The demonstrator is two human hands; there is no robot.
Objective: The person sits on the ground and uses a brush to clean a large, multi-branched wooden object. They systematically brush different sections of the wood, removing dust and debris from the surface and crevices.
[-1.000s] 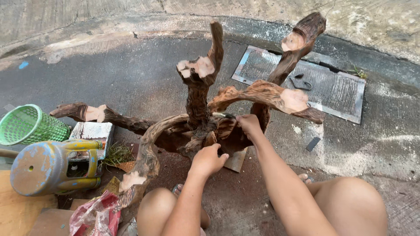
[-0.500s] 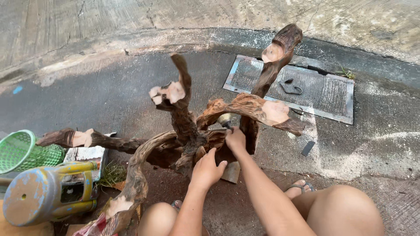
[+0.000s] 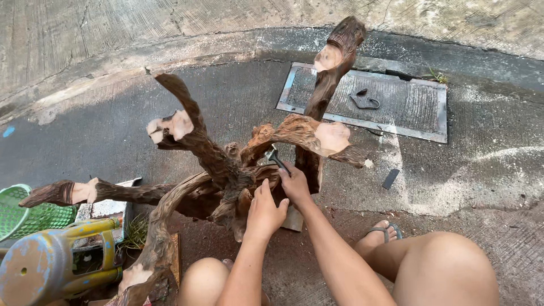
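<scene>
Driftwood (image 3: 226, 170), a gnarled reddish-brown root piece with several sawn-off limbs showing pale cut faces, stands on the dark pavement just in front of the seated person's knees. At the far left a green plastic basket (image 3: 22, 215) lies on the ground, and below it a worn blue and yellow stool (image 3: 51, 266) lies tipped on its side. One long limb of the wood reaches out over both of them, and a small tuft of grass (image 3: 135, 235) shows beside the stool.

Near the middle, the left hand (image 3: 263, 212) presses against the lower trunk of the wood, fingers curled against the bark, steadying it; it holds nothing else. Just beside it, touching it, the right hand (image 3: 294, 186) is wrapped firmly around the dark handle of a small tool (image 3: 275, 157), whose metal head rests against the fork where the limbs meet.

Farther right, a tall limb rises toward a rectangular metal-framed drain cover (image 3: 396, 107) set into the ground. A small dark flat scrap (image 3: 391, 178) lies on the dusty concrete, and the person's foot in a sandal (image 3: 381, 233) rests near the lower right.
</scene>
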